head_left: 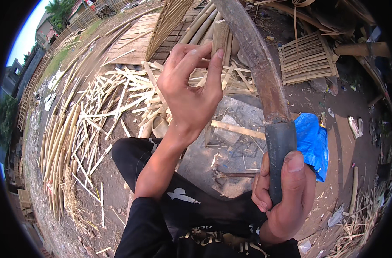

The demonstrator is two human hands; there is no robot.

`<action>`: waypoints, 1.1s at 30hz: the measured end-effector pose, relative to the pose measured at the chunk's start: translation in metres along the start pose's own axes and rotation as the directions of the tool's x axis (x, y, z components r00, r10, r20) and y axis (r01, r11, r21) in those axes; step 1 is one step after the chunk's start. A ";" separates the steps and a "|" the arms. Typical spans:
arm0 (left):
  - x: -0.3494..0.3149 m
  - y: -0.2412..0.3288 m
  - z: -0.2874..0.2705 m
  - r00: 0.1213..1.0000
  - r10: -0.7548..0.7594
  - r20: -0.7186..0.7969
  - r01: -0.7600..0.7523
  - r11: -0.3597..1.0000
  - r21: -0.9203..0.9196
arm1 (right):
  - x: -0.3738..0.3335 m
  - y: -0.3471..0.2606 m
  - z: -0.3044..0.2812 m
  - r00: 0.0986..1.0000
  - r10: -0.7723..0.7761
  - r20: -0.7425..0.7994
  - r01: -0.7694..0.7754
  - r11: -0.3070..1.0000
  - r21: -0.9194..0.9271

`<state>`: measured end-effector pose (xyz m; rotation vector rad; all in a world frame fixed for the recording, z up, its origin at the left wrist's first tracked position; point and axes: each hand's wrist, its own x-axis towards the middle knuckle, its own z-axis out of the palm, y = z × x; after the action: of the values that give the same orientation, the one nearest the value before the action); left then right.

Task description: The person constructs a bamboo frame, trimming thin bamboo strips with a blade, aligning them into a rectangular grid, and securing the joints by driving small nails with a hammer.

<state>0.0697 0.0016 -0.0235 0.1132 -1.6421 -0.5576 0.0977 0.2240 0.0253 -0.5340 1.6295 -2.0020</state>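
In my left hand (191, 81), thumb and fingers pinch a short bamboo strip (220, 36) that stands upright in front of me. My right hand (286, 189) is wrapped round the dark handle of a large machete (260, 64), its thumb lying along the handle. The worn, rust-brown blade points up and curves to the left at its tip, close beside the strip but apart from it in the picture. Below the hands, a hammer-like tool (234, 175) and a pale bamboo slat (239, 129) lie on a grey slab (196, 165).
Split bamboo pieces (118, 94) are heaped ahead and to the left, beside a stack of bamboo poles (58, 150). A blue plastic sheet (310, 146) lies right of the slab. Farther back are a slatted bamboo panel (308, 58) and a leaning bamboo screen (165, 26).
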 end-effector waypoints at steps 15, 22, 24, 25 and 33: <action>-0.001 0.004 -0.002 0.999 -0.030 0.040 0.031 0.999 -0.018 | 0.054 -0.026 0.031 0.996 0.080 -0.050 -0.082 0.996 -0.030; 0.000 0.005 0.001 1.000 -0.020 0.023 0.021 0.999 -0.040 | 0.049 -0.004 0.036 0.972 -0.226 -0.059 0.204 0.947 -0.248; 0.001 0.004 0.002 0.999 -0.039 0.016 0.039 0.999 -0.031 | 0.050 -0.002 0.037 0.965 -0.253 -0.064 0.230 0.940 -0.252; 0.002 0.003 0.004 0.999 -0.038 0.010 0.038 0.999 -0.020 | 0.048 -0.002 0.037 0.966 -0.251 -0.065 0.230 0.945 -0.232; 0.015 -0.022 -0.006 0.989 -0.147 0.022 0.147 0.989 0.002 | 0.032 0.001 0.035 0.989 -0.149 0.010 0.148 0.969 -0.197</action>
<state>0.0678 -0.0252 -0.0188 0.2308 -1.6641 -0.6724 0.0925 0.1769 0.0308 -0.7448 1.8521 -1.9560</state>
